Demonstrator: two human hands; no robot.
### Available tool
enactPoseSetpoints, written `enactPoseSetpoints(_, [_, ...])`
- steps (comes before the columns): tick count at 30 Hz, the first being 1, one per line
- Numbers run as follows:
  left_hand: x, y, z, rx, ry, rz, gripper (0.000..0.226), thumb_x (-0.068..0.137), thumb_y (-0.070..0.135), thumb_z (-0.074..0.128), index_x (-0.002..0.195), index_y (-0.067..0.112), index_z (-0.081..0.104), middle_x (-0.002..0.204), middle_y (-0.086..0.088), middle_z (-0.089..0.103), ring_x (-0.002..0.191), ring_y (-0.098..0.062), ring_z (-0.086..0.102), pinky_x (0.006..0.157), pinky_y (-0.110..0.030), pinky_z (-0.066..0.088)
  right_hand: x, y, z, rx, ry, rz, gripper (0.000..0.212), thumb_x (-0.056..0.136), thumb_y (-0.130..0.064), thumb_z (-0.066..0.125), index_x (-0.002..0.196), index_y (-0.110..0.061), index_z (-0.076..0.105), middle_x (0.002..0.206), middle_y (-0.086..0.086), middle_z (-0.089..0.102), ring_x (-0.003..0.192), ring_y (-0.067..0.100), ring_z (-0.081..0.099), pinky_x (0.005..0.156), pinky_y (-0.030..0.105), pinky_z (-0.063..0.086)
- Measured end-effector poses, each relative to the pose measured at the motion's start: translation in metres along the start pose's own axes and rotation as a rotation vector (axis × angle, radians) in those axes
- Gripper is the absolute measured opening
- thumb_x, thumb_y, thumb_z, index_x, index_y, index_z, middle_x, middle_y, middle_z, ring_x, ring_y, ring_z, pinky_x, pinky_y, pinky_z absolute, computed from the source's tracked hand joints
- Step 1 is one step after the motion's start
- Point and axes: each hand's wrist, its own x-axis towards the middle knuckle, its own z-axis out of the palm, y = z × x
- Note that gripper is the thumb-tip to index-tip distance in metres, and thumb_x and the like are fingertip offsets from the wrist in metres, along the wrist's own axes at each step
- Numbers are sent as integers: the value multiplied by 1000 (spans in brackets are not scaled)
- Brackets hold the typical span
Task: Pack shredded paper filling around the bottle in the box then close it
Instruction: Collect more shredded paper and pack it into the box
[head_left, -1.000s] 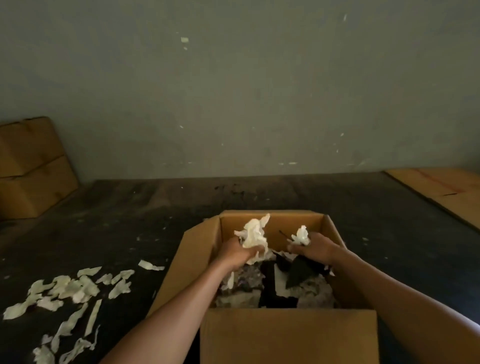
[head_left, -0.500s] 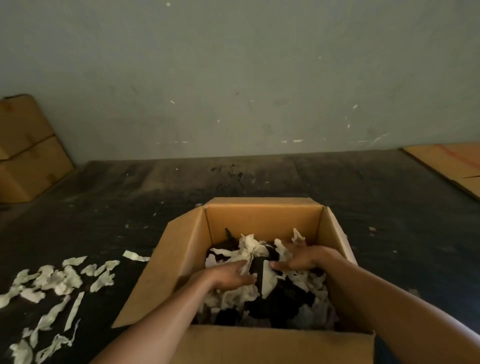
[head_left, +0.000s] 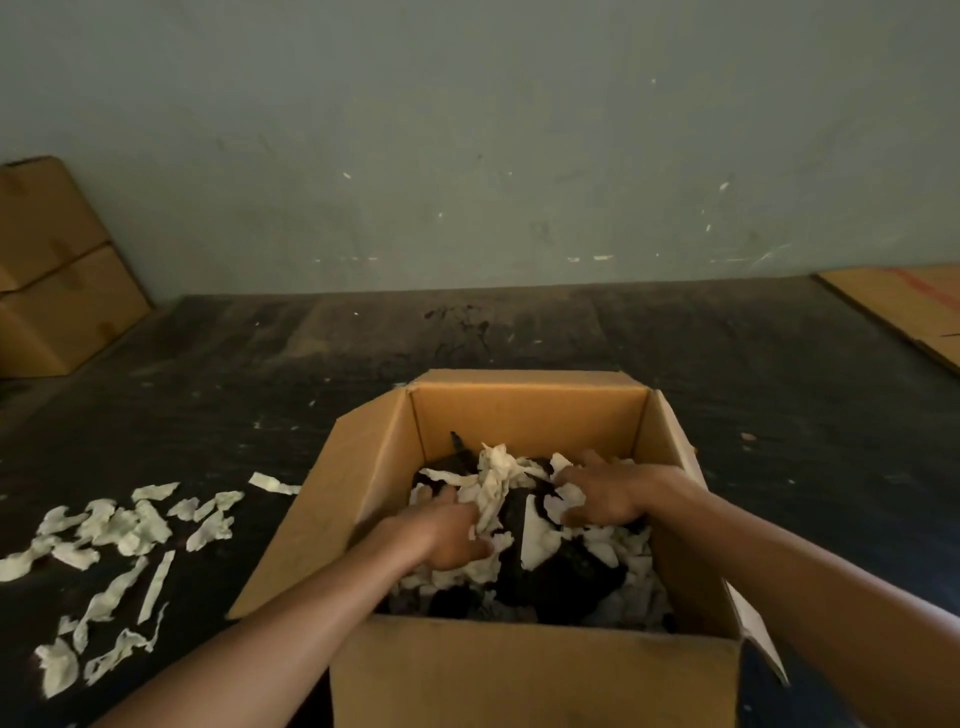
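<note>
- Fingers of my left hand (head_left: 447, 535) curl loosely among pale paper strips inside the box, pressing into them, not pinching any one piece that I can make out.
- My right hand (head_left: 608, 493) lies palm down with its fingers (head_left: 569, 475) spread flat on the filling, near the right wall. It grips nothing; it looks placed to push paper down and hold it in.
- Both forearms reach in over the near wall of the open cardboard box (head_left: 530, 410), which stands on a dark floor (head_left: 519, 332). Its flaps stand up or lean outward, so the top is fully open.
- Shredded paper filling (head_left: 493, 480) is heaped between my hands, cream strips mixed with dark material beneath.
- I cannot pick out the bottle for certain. A dark mass (head_left: 550, 577) sits in the middle of the box, partly under the paper, and I judge the bottle is there, since the filling is banked around that spot.
- Loose strips (head_left: 114, 530) lie scattered on the floor to the left of the box, well apart from my hands, likely the supply for further handfuls.
- More cardboard boxes (head_left: 57, 270) lean at the far left wall, and a flat cardboard sheet (head_left: 904, 306) lies at the far right.
- By my reckoning packing is under way, dark gaps show near the front wall, and closing has not begun.
</note>
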Motion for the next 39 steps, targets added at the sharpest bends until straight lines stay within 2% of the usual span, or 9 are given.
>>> enactPoseSetpoints(3, [-1,1,17,89,-206,-8,47,101,43,44,137,15,53,132,-9,55,115,-27,55,90,-37,45,-12,-9,26,-102,-152,-35,65,90,-51,57,147,-29,35,150,3,38,133,27,42,105,44,40])
enactPoseSetpoints(6, [-2,9,31,137,-386,7,44,106,31,36,144,12,46,146,-12,47,130,-28,47,103,-39,38,-6,-12,55,-187,-246,-47,49,97,-38,52,142,-22,44,144,5,49,124,23,51,98,38,44])
enactPoseSetpoints(11, [-14,14,23,210,-318,24,44,104,27,39,145,13,47,149,-9,46,133,-27,46,106,-38,38,-22,-10,33,-79,-225,-69,51,96,-38,53,144,-32,39,146,-1,46,126,21,50,102,42,44])
enactPoseSetpoints(15, [-14,10,12,106,-230,59,36,102,30,41,125,12,62,119,-10,64,87,-20,60,74,-32,49,-36,-18,13,-19,-211,-143,42,94,-35,55,135,-35,50,143,-2,48,123,20,50,99,43,48])
enactPoseSetpoints(19, [-11,12,29,0,-414,123,42,104,35,39,141,18,51,143,-5,51,130,-25,49,106,-41,40,-33,-31,53,-179,-358,-104,45,100,-28,46,145,-24,42,148,4,44,132,25,45,106,43,41])
enactPoseSetpoints(22, [-9,10,36,-25,-501,79,44,104,30,41,143,14,47,148,-10,46,132,-28,46,111,-43,36,-27,-32,67,-194,-343,-66,41,101,-28,45,141,-21,46,142,6,50,127,24,49,102,41,42])
enactPoseSetpoints(30, [-35,9,-10,-225,-213,78,26,100,12,47,120,10,64,114,-8,65,87,-19,62,68,-30,52,-27,-34,7,135,-178,-62,32,101,-26,44,131,-23,55,126,4,58,106,22,62,84,34,57])
enactPoseSetpoints(36, [-58,-26,-22,-258,553,217,27,101,27,42,122,22,59,128,2,59,111,-14,57,91,-36,47,-28,-68,-11,163,274,-121,48,99,-37,48,145,-23,41,148,0,46,131,21,45,106,35,37])
enactPoseSetpoints(39, [-71,-59,-19,-266,751,192,36,100,35,42,133,26,52,140,4,52,127,-16,50,106,-46,39,-30,-98,-8,193,347,-106,60,100,-45,44,153,-28,23,156,6,33,140,26,35,112,40,30])
